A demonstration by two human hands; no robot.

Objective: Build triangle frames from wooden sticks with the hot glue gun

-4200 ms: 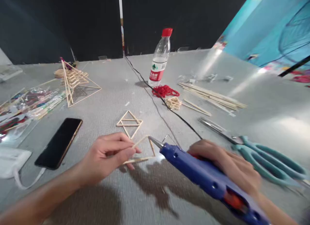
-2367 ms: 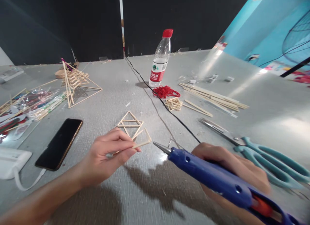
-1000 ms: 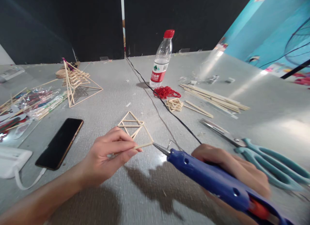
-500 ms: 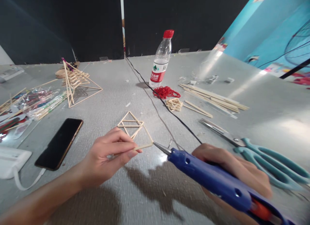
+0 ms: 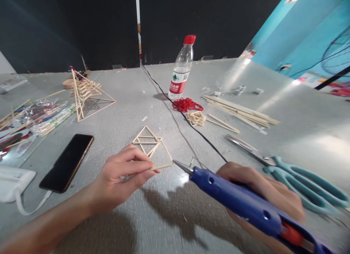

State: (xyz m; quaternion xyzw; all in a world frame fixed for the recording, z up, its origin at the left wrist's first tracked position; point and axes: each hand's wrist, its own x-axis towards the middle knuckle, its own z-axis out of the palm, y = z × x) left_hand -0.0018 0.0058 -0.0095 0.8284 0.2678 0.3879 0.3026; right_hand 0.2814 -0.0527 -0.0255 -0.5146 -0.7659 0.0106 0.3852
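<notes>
Above the counter (image 5: 117,119), the left hand (image 5: 120,177) pinches a small stick frame (image 5: 164,166) between its fingers (image 5: 136,165), leaving one corner free, perhaps so that the glue gun (image 5: 235,199) can reach it; the right hand (image 5: 266,186) has its fingers wrapped around the gun, seemingly for steadiness.

The glue gun (image 5: 237,202) is blue — the stick frame (image 5: 164,166) pale tan.

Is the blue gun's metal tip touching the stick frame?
Cannot tell: in the head view, the metal tip meets or nearly meets a corner of the stick frame.
</notes>
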